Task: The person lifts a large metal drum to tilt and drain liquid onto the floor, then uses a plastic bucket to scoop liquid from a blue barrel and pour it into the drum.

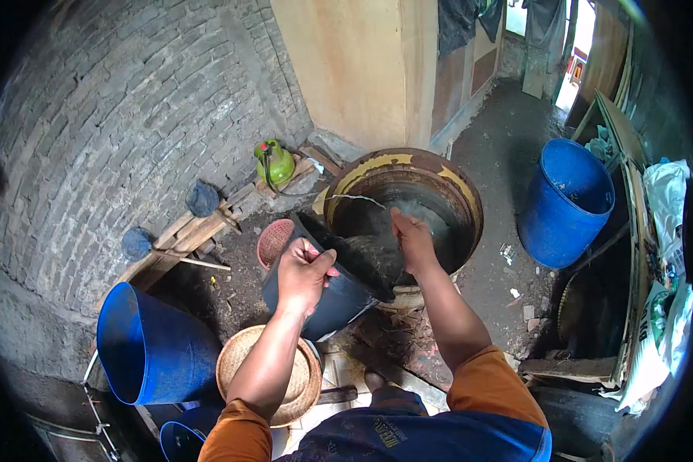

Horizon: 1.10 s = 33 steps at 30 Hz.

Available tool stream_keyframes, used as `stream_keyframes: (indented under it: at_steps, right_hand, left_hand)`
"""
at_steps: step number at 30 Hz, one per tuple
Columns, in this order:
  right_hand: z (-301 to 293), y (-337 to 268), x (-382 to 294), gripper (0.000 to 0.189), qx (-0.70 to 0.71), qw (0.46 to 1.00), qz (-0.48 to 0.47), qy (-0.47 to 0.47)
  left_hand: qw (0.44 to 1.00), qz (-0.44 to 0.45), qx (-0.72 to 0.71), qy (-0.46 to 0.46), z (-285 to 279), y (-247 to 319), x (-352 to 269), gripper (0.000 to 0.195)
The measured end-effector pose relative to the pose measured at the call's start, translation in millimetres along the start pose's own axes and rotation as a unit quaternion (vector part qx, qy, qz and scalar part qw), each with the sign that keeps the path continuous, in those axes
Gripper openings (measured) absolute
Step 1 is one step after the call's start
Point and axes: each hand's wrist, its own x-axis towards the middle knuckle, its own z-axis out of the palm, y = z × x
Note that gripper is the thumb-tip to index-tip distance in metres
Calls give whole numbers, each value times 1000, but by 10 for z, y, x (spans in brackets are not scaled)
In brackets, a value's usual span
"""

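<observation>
My left hand [303,276] grips the near rim of a black bucket [330,309], which tilts with its mouth towards a large round vat [402,157]. The vat has a rusty, yellow-patched rim, and murky liquid [433,222] lies inside it. Over the vat's near side, just beyond the bucket's mouth, is my right hand [413,241]. Its fingers point away from me, and whether it holds a thin handle cannot be made out. A twisted wire [358,198] reaches over the vat from the left. Part of the bucket's inside is in dark shadow.
A green gas cylinder [278,167] stands behind, and a pink plastic basket [273,243] beside the bucket. Blue drums stand left [161,346] and right [563,208]. A woven round tray [297,375] lies under my left forearm. Wooden planks [193,234] line the brick wall [150,115].
</observation>
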Motion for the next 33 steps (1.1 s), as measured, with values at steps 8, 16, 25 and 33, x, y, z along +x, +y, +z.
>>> stream_keyframes:
  at_steps: [8, 16, 25, 33]
  right_hand:
    - [-27, 133, -138, 40, 145, 988, -7, 55]
    - [-3, 385, -271, 41, 227, 962, -54, 146]
    - [381, 867, -508, 47, 405, 898, -35, 168]
    - [670, 899, -837, 41, 214, 966, -142, 43]
  left_hand:
    - [988, 76, 130, -29, 196, 288, 87, 25]
    - [923, 213, 320, -36, 343, 486, 8, 27]
    - [812, 393, 422, -87, 273, 464, -211, 19]
    - [940, 304, 145, 44, -875, 223, -370, 14]
